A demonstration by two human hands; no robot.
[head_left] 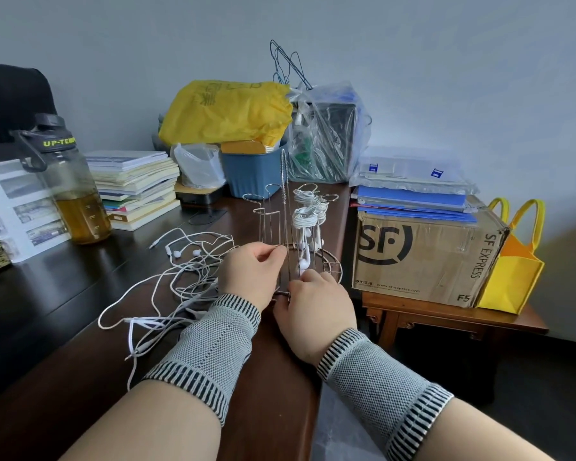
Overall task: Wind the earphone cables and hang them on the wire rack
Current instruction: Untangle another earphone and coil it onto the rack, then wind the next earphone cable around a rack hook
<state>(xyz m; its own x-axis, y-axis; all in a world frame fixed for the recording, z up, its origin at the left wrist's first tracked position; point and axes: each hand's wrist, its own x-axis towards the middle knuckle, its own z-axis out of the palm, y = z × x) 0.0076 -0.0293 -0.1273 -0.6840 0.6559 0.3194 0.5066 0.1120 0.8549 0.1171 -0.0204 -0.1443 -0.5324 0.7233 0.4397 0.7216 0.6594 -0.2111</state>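
A thin metal wire rack [269, 214] stands near the right edge of the dark wooden desk [64, 294]. Wound white earphone bundles [306, 217] hang on its right-hand pegs, with earbuds dangling below. A tangle of loose white earphone cables [180, 277] lies on the desk to the left of my hands. My left hand [250, 274] pinches an upright wire of the rack near its base. My right hand [315, 311] holds the rack's base ring at the front, its fingers curled over the wire beside a hanging earbud.
A large water bottle [70, 191] and a stack of books [137, 184] stand at the left. A yellow bag [226, 111], blue bin [253, 171] and plastic bags crowd the back. A cardboard box [426, 257] sits on a side table to the right.
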